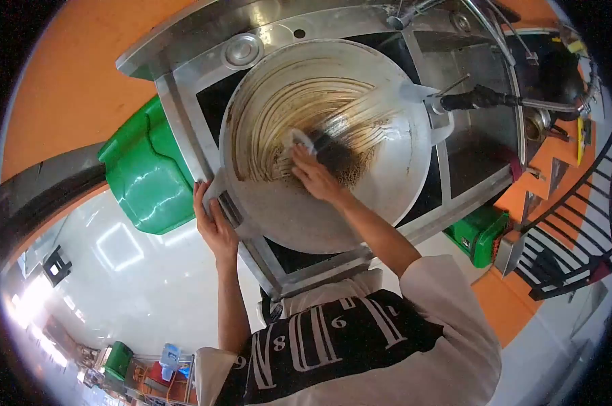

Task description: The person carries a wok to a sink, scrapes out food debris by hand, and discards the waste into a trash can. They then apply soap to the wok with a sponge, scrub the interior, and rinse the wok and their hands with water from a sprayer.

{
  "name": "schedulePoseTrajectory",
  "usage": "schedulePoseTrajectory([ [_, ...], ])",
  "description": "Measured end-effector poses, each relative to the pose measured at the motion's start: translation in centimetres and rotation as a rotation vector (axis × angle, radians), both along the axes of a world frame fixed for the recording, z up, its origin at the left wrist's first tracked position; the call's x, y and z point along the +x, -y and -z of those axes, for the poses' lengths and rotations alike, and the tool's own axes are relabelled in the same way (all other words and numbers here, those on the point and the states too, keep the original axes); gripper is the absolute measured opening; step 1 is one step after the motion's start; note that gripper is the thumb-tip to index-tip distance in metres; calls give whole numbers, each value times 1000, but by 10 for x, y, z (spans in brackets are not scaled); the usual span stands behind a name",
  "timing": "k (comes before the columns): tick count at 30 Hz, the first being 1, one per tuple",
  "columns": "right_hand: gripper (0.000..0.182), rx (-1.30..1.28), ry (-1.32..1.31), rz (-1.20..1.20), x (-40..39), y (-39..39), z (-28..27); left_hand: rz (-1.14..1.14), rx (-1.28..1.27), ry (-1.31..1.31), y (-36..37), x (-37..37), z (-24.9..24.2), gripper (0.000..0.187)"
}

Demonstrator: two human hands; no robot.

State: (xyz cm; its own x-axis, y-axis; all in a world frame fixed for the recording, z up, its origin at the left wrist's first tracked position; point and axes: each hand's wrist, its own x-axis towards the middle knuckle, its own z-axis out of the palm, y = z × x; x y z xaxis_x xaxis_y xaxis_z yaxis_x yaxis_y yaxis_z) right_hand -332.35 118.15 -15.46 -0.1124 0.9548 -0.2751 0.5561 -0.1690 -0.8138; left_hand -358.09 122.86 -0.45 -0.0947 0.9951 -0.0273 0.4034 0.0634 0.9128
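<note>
Left hand (218,229): fingers parted at left handle (217,187) of wok (286,216), by stove's (186,128) left edge; grip unclear. Right hand (313,174): fingers closed on white pad (301,140) inside wok; pad probably soft. Wok likely heavy, slick; hold by handles.

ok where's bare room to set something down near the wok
Steel surface right of the wok, between the black hose and front rail, looks bare. Crowded: the wok's left edge, by the left hand, and middle, under the right hand and whitish pad.
</note>
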Motion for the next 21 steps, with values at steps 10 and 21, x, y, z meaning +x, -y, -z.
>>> schedulePoseTrajectory([
  [10, 37, -105, -345, 134, -70, 12, -50, 46, 35, -113, 1, 1, 9, 34],
  [21, 49, -475, -1459, 774, 35, 10, -63, 130, -16, -83, -1, -3, 9, 38],
])
